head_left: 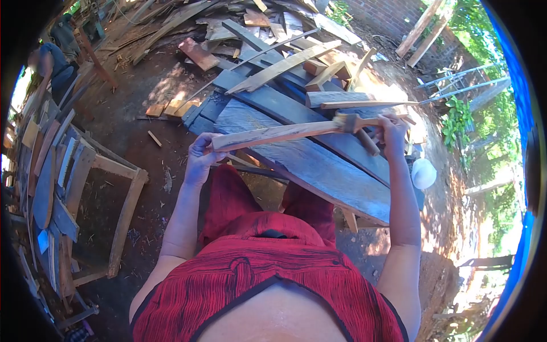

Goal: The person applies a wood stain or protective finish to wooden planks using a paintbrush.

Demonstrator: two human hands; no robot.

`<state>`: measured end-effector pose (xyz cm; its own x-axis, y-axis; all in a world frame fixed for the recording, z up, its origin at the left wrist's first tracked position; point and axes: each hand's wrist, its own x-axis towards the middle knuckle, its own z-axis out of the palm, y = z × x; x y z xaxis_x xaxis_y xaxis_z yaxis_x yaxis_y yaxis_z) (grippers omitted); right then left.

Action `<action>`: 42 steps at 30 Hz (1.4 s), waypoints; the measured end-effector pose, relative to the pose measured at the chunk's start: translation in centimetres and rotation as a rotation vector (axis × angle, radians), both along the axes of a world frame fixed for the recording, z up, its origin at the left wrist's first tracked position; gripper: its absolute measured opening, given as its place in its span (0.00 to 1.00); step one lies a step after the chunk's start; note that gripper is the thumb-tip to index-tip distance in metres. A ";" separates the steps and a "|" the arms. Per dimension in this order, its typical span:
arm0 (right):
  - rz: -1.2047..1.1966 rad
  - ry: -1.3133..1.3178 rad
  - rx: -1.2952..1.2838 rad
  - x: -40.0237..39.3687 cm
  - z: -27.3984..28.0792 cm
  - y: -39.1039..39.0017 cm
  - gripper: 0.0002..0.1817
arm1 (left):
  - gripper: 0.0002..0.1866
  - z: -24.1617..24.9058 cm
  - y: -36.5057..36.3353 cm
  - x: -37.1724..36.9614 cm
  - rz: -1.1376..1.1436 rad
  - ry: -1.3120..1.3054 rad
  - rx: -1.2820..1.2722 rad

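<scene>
Head view, looking down over a red garment at a yard littered with offcuts. At the far left another person in blue bends over among stacked timber, and nearer on that side stands a rough wooden frame with boards leaning against it. Beyond it, short light blocks lie on the bare dirt.

Moving in, the left hand is closed around the near-left end of a long pale wooden strip, fingers curled over its top edge. The strip runs almost level across the middle of the scene, raised above a broad grey plank that slants from the left-centre down toward the right. Behind the plank lies a heap of scrap boards, grey and tan, crossing one another at all angles.

At the strip's right end the right hand grips a brush by its handle, its bristled head resting on the strip's upper face.

Further right, a white rounded object sits just beside the plank's edge, and a metal rack stands far off near greenery.
</scene>
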<state>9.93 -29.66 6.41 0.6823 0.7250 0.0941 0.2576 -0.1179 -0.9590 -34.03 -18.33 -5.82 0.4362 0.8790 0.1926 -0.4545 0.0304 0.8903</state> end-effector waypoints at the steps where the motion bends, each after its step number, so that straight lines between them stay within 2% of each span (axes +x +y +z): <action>1: -0.068 -0.067 0.007 1.9 -0.6 -0.3 0.08 | 0.17 0.2 -0.1 0.1 0.002 -0.004 0.002; 2: -0.069 -0.068 0.011 3.4 -1.0 -0.7 0.08 | 0.17 0.4 -0.1 0.1 0.000 -0.006 0.006; 4: -0.148 -0.365 -0.013 5.0 -1.4 -1.0 0.09 | 0.17 0.7 -0.3 0.2 0.003 -0.016 0.010; 5: -0.149 -0.364 -0.010 5.6 -1.8 -1.0 0.09 | 0.17 0.8 -0.3 0.2 0.003 -0.015 0.014; 7: -0.173 -0.667 -0.060 5.1 -1.6 -0.9 0.10 | 0.17 1.0 -0.3 0.2 -0.004 -0.003 0.021; 8: -0.175 -0.665 -0.060 4.8 -1.7 -1.0 0.10 | 0.17 0.9 -0.3 0.2 -0.007 -0.001 0.023; 10: -0.151 -0.785 -0.193 0.0 0.2 -0.9 0.11 | 0.18 0.8 -0.2 0.2 -0.005 0.010 0.060; 14: -0.044 -0.881 -0.249 -6.5 1.1 0.2 0.11 | 0.18 0.9 -0.4 0.2 0.013 0.011 0.030; 23: 0.514 -0.574 0.122 -21.1 4.3 1.7 0.08 | 0.19 0.5 -0.1 0.2 0.019 0.011 0.001; 24: 0.511 -0.571 0.124 -22.0 4.0 2.1 0.08 | 0.18 0.9 -0.3 0.3 0.012 0.014 0.018; 26: 0.706 -0.174 0.237 -23.5 3.1 2.9 0.08 | 0.18 1.2 -0.5 0.5 0.004 0.020 0.036; 27: 0.704 -0.171 0.240 -24.1 3.4 2.9 0.08 | 0.18 1.2 -0.6 0.6 0.050 0.011 0.014; 29: 0.787 0.157 0.238 -24.8 4.0 2.8 0.10 | 0.18 0.9 -0.5 0.5 0.096 0.002 -0.007; 33: 0.716 0.244 0.147 -21.8 2.5 3.3 0.09 | 0.18 0.6 -0.5 0.1 0.054 0.021 -0.017; 37: 0.429 0.298 0.094 -15.0 1.1 2.4 0.08 | 0.18 1.2 -0.7 0.3 0.029 0.025 0.021; 42: 0.051 0.151 0.077 -4.3 -0.6 -0.1 0.08 | 0.18 0.3 -0.4 0.3 0.051 0.032 0.014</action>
<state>5.61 -29.73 5.82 0.6557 0.7533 0.0502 0.1136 -0.0327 -0.9930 -33.75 -18.69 -5.56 0.3972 0.8975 0.1916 -0.4264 -0.0044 0.9045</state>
